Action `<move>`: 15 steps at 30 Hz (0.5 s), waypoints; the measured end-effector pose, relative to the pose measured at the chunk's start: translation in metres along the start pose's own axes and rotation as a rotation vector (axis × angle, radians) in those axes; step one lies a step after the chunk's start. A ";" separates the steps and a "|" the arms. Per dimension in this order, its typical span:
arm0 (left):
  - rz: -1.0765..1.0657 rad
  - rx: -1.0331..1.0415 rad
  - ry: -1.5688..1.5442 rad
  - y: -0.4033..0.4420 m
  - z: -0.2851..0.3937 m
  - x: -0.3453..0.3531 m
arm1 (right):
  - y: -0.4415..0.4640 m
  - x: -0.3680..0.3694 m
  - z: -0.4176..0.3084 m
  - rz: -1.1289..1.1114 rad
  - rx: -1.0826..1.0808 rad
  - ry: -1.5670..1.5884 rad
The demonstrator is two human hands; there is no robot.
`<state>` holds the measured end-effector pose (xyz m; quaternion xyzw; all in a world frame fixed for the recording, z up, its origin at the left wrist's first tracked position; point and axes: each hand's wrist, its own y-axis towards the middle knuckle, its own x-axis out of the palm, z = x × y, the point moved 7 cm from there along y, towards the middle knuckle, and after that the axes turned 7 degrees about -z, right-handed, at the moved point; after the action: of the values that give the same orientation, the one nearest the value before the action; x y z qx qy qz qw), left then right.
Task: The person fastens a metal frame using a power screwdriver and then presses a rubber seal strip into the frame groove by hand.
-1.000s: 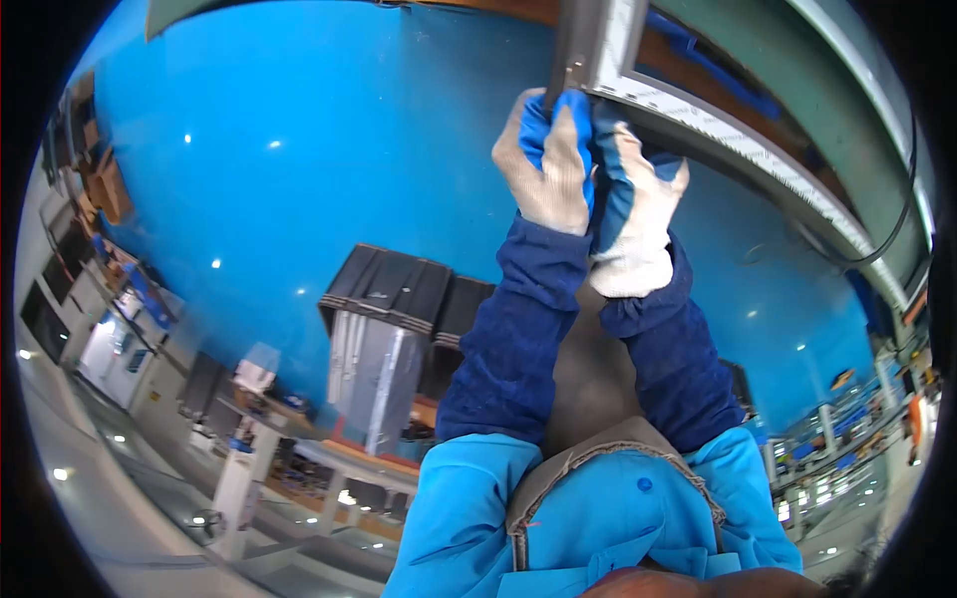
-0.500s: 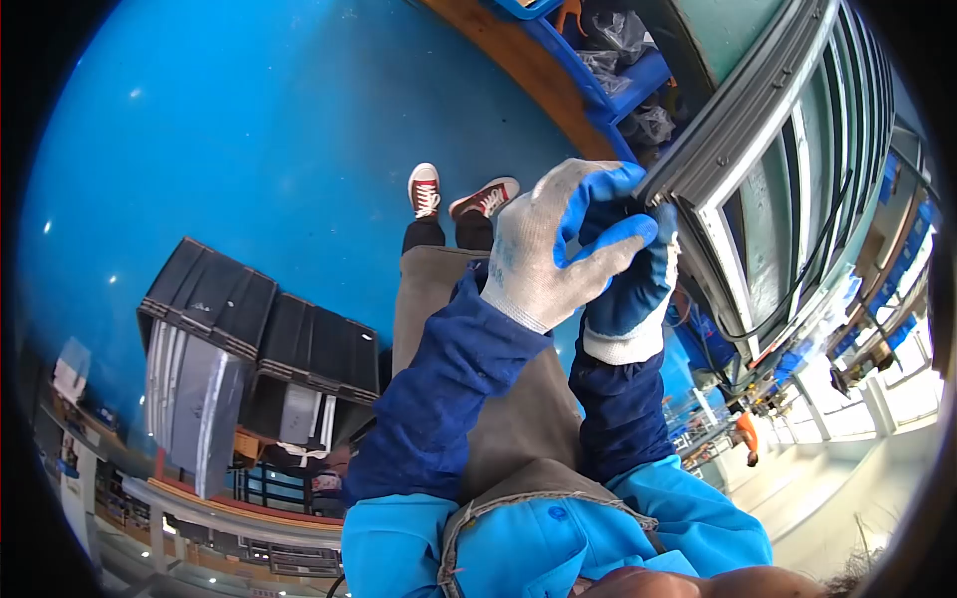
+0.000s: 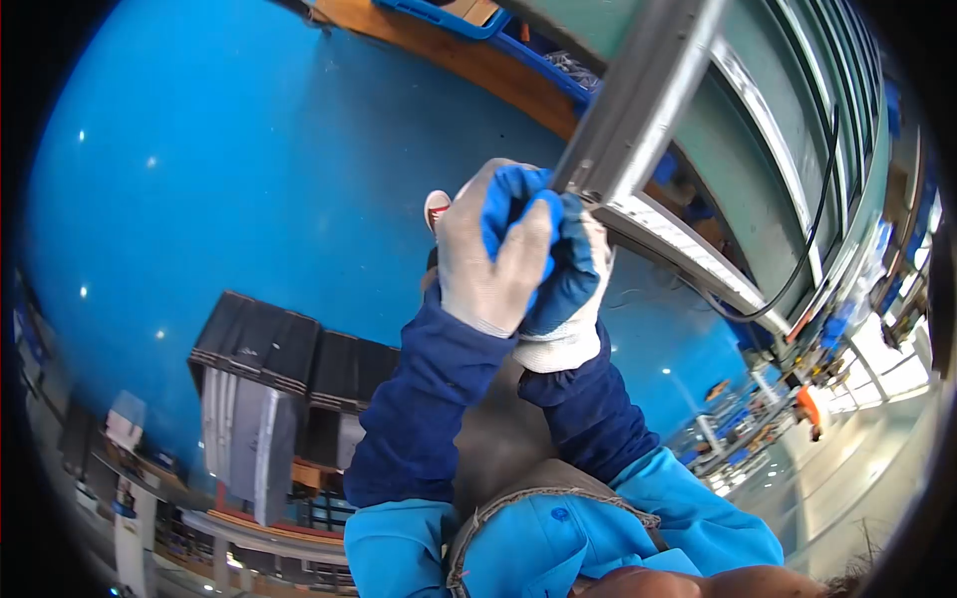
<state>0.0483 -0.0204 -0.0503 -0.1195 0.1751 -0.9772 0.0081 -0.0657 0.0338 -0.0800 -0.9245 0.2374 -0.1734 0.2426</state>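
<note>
Both hands wear white knit gloves with blue-coated palms and meet at the near corner of a grey metal frame (image 3: pixel 638 110). My left hand (image 3: pixel 498 249) is closed, its thumb and fingers bent together just left of the corner. Whatever sits between those fingertips is hidden. Tucked behind it and touching the corner is my right hand (image 3: pixel 573 269), also curled closed; its grip is covered by the left hand and the frame end. White and green slats run between the frame's bars.
A black cable (image 3: pixel 822 199) loops over the frame. Blue bins (image 3: pixel 538 60) stand by a brown ledge (image 3: pixel 419 35) at the top. Dark stacked cases (image 3: pixel 254 339) stand lower left on the blue floor (image 3: pixel 229 169). A person in orange (image 3: pixel 809 409) is far right.
The frame corner and both hands now appear further left, and the whole view has shifted. My hands stay together at the corner, with the fingers of the left hand drawn closer together.
</note>
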 end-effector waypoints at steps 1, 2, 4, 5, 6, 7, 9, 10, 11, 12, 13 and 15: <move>-0.029 0.000 0.042 0.001 0.004 0.001 | 0.000 -0.001 0.003 -0.006 0.062 0.045; -0.063 -0.001 0.068 0.002 0.008 0.002 | 0.001 -0.004 0.005 -0.015 0.138 0.096; -0.014 -0.218 -0.084 -0.001 -0.003 0.001 | -0.003 -0.017 0.003 -0.010 0.184 0.179; -0.041 -0.227 -0.051 -0.002 -0.003 0.007 | -0.003 -0.024 0.003 0.003 0.163 0.218; -0.001 -0.179 -0.032 -0.005 -0.003 0.011 | -0.003 -0.032 0.003 0.016 0.141 0.257; 0.035 -0.136 -0.014 -0.010 -0.005 0.016 | -0.005 -0.043 0.002 0.025 0.102 0.294; 0.105 -0.039 0.013 -0.020 -0.010 0.021 | -0.009 -0.062 0.000 0.041 0.015 0.362; 0.072 -0.046 0.035 -0.023 -0.019 0.023 | -0.015 -0.058 -0.011 0.117 -0.019 0.414; 0.111 -0.005 0.100 -0.025 -0.029 0.016 | -0.019 -0.052 -0.010 0.171 -0.040 0.450; 0.154 0.038 0.162 -0.028 -0.039 0.007 | -0.023 -0.045 -0.008 0.224 -0.061 0.484; 0.204 0.084 0.222 -0.031 -0.044 -0.002 | -0.024 -0.046 0.003 0.305 -0.072 0.173; 0.238 0.137 0.295 -0.031 -0.038 -0.004 | -0.015 -0.043 -0.019 0.142 -0.286 -0.458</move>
<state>0.0443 0.0221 -0.0750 0.0474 0.1206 -0.9859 0.1059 -0.1040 0.0611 -0.0654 -0.9455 0.2626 0.0929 0.1687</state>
